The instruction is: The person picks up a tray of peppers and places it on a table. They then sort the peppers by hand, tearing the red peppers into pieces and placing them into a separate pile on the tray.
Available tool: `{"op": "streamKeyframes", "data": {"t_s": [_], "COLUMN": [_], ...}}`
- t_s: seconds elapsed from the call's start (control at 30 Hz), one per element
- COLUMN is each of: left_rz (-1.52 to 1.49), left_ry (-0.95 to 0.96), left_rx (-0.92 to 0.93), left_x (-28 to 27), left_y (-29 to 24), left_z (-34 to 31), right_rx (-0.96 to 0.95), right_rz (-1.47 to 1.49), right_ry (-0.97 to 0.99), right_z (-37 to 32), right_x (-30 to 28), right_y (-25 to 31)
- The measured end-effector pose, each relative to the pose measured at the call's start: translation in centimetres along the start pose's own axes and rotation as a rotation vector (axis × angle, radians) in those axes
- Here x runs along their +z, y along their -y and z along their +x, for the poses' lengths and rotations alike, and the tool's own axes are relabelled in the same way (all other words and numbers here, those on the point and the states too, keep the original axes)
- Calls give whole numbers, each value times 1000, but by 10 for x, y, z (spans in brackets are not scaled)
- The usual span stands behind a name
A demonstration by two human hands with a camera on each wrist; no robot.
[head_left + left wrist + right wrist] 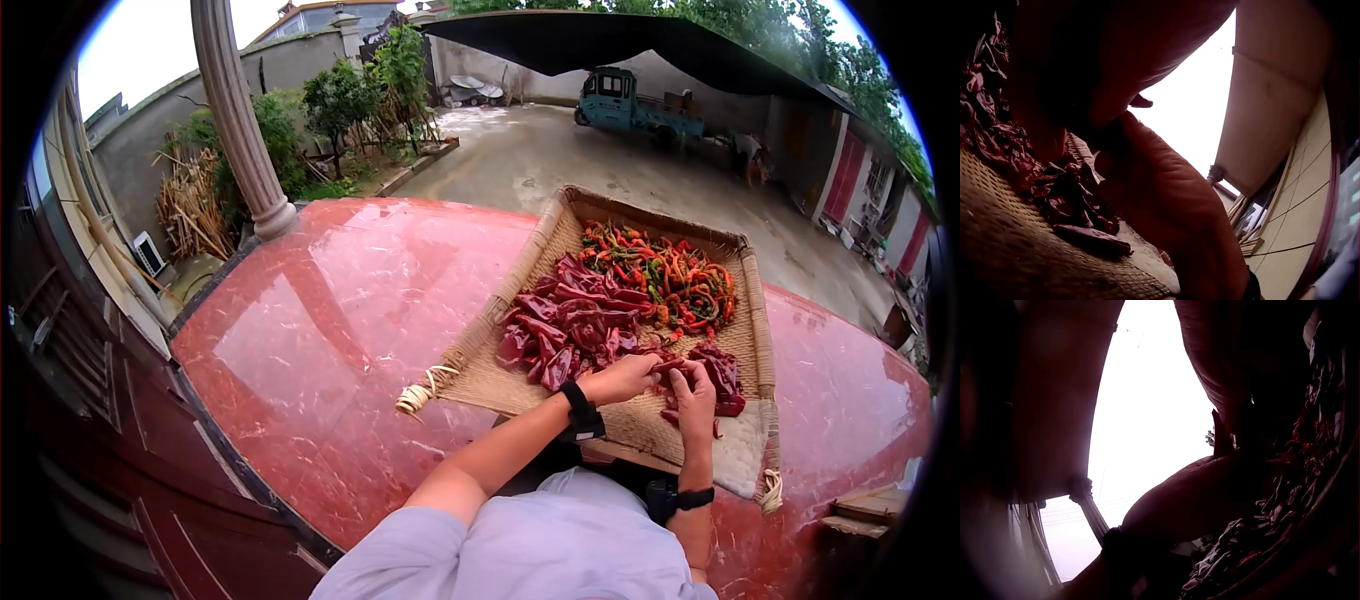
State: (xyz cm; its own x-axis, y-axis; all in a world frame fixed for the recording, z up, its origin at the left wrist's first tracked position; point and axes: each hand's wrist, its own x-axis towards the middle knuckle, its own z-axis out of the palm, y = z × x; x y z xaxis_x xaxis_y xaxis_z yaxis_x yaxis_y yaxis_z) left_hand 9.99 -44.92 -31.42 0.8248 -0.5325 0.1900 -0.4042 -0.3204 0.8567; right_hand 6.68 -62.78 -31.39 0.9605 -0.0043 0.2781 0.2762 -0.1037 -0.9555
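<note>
In the head view my left hand (625,380) and right hand (695,400) meet over a woven tray (625,430). Between their fingertips they pinch a dark red dried chili (667,367); its pointed tip pokes out past the fingers in both wrist views, and the rest is mostly hidden. Left of the hands lies a heap of large, wrinkled dark red chilies (585,315). Behind it spreads a pile of thin red, orange and green chilies (680,280). A smaller dark red heap (725,375) sits beside my right hand. One loose chili (1094,239) shows near the tray's bare weave.
The tray has raised, bound edges and a pale patch (740,458) at its near right corner. Under and around it spreads a glossy red stone floor (350,330). A fluted column (240,120) rises at left. Beyond are a yard and a blue three-wheeled truck (608,100).
</note>
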Motion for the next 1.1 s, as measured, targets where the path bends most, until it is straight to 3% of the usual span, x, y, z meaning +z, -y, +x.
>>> {"op": "streamKeyframes", "data": {"t_s": [0.1, 0.23, 0.3, 0.4, 0.43, 0.5, 0.57, 0.63, 0.77, 0.8, 0.83, 0.9, 0.97, 1.0, 1.1], "left_rz": [44, -62, -71, 70, 104, 173, 211, 175, 372, 406, 421, 563, 624, 678, 800], "left_ry": [-113, -191, -169, -106, -62, 25, 94, 124, 81, 37, -3, -165, -201, -204, -81], "left_rx": [-83, -203, -272, -276, -242, -178, -195, -136, -147, -161, -197, -166, -259, -268, -308], "left_x": [-4, -13, -17, -15, -12, -7, -1, 2, -1, -3, -8, -18, -27, -30, -34], "left_y": [7, 3, -2, 1, 3, 0, -5, -8, -9, -2, 2, 7, -12, -7, 4], "left_z": [-6, -14, -14, -12, -12, -16, -14, -16, -24, -25, -22, -22, -17, -11, 3], "right_rx": [-17, 22, -43, -40, -102, -122, 117, 130, 161, 48, 91, -95, -147, -163, -127], "right_rz": [103, -40, -553, -481, -549, -328, 3, 87, 46, 0, 23, -193, -368, -683, -800], "right_ry": [-132, -391, -651, -657, -592, -239, 38, 195, 202, 128, 19, -224, -436, -452, -580], "right_z": [8, 15, 19, 8, 6, 4, -9, -12, -11, -7, -7, 4, 4, 5, 3], "right_x": [-17, -48, -56, -51, -49, -39, -11, -2, -7, -13, -17, -34, -41, -51, -56], "right_y": [-13, -1, -13, -2, -4, -10, 20, 15, 6, -2, 6, -7, 8, 5, -3]}}
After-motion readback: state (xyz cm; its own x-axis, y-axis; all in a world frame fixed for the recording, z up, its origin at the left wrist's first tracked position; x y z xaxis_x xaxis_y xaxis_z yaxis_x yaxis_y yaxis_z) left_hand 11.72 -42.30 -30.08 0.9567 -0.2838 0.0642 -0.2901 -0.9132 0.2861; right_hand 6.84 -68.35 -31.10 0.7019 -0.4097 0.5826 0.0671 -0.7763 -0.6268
